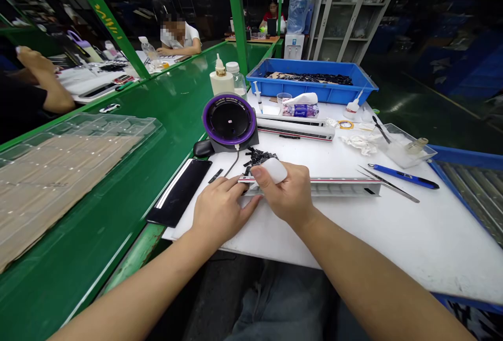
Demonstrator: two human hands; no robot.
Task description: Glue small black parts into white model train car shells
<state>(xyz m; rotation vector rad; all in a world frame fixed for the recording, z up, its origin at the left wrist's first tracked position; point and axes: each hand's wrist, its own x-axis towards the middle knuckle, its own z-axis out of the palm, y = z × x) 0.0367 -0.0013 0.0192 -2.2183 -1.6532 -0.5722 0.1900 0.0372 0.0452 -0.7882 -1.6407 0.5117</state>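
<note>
My right hand (293, 194) is wrapped around a small white squeeze bottle (276, 170), tilted with its narrow tip down to the left. Beneath it lies a long white shell (341, 189) with a red and dark stripe, like a model train car body. At the shell's left end my left hand (220, 207) grips it, fingertips partly hidden behind the edge. Just beyond the hands sits a pile of small black pieces (260, 156). More striped shells (293, 126) lie farther back. Where the bottle's tip meets the shell, my fingers hide the contact.
A round purple-rimmed fan (229, 121) stands behind my left hand, near a black phone (178, 191). Tweezers (393, 186) and a blue pen (404, 176) lie right. A blue bin (314, 89) is at the back. Green conveyor (173, 116) with clear trays (74, 168) runs left; co-workers sit beyond.
</note>
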